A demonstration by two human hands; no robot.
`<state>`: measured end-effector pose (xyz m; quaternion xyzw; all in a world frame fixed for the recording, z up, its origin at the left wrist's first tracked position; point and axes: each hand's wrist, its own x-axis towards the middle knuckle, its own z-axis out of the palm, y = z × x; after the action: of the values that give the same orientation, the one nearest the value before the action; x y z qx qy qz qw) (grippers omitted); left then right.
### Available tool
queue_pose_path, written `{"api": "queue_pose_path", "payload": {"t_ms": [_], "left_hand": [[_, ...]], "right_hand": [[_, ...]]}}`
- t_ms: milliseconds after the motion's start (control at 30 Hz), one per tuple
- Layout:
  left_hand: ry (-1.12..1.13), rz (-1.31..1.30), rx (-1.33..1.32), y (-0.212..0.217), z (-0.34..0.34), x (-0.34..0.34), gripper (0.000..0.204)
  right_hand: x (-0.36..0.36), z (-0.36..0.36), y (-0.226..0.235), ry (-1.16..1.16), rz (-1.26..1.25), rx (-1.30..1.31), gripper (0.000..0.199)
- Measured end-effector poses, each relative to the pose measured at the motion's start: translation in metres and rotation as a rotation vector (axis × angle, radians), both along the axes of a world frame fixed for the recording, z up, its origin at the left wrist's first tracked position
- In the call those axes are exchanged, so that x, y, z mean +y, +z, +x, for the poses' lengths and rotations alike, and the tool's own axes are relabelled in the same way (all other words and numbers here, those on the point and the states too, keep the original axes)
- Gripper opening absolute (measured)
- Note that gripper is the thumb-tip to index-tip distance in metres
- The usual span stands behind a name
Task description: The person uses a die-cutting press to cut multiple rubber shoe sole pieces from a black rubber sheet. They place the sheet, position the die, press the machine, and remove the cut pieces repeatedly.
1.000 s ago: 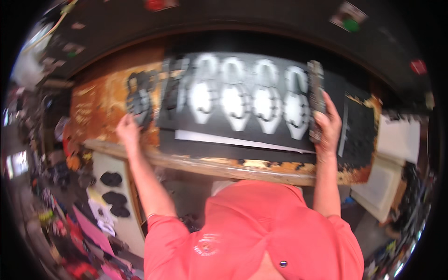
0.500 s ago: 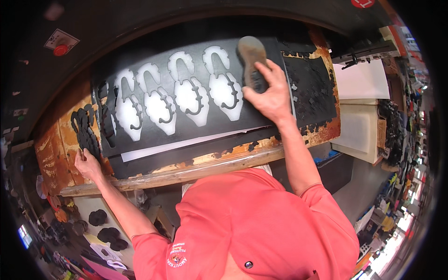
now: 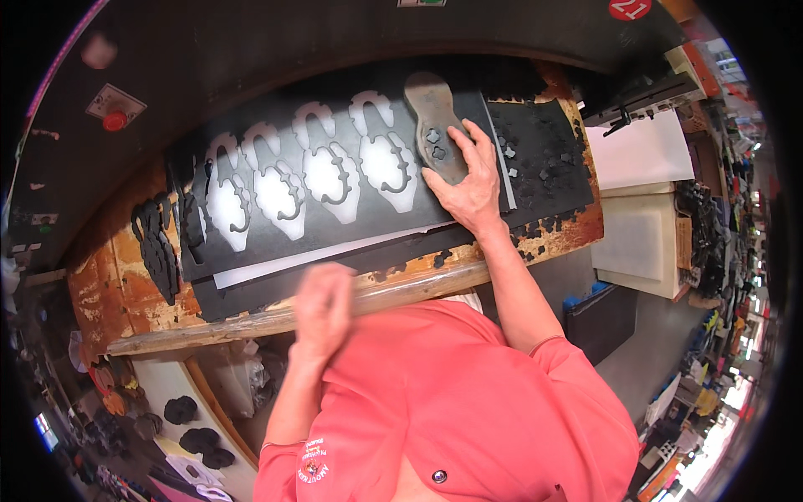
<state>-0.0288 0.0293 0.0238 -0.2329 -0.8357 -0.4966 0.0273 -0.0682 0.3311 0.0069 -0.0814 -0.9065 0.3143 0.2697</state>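
Workbench [image 3: 150,309] of worn wood bears black cut sheet [image 3: 276,243], cluttered workshop around.

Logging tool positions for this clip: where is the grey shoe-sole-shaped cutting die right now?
In the head view, the sole-shaped cutting die lies upper centre on the black sheet, just right of the rightmost white cut-out, with the right hand resting on its lower end.
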Motion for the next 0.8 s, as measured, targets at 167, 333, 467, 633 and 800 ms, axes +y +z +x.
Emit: {"api": "queue_pose_path", "payload": {"t_ms": [167,333,467,633,800], "left_hand": [[-0.017,-0.193,0.215,-0.015,0.009,0.017,0.014],[0.047,-0.211,0.195,-0.019,0.011,0.014,0.015],[0.119,-0.177,0.223,-0.02,0.016,0.014,0.015],[0.171,-0.159,0.237,-0.024,0.019,0.011,0.02],[0.221,-0.204,0.265,-0.025,0.023,0.011,0.024]], "right_hand": [[0.015,-0.004,-0.005,0.034,-0.193,0.073,0.066],[0.021,0.006,0.022,-0.03,-0.418,0.245,0.032],[0.01,0.006,0.07,0.121,-0.27,0.516,0.011],[-0.01,-0.002,0.1,0.276,-0.064,0.557,0.009],[-0.016,0.069,0.046,0.202,-0.093,0.409,0.01]]}}
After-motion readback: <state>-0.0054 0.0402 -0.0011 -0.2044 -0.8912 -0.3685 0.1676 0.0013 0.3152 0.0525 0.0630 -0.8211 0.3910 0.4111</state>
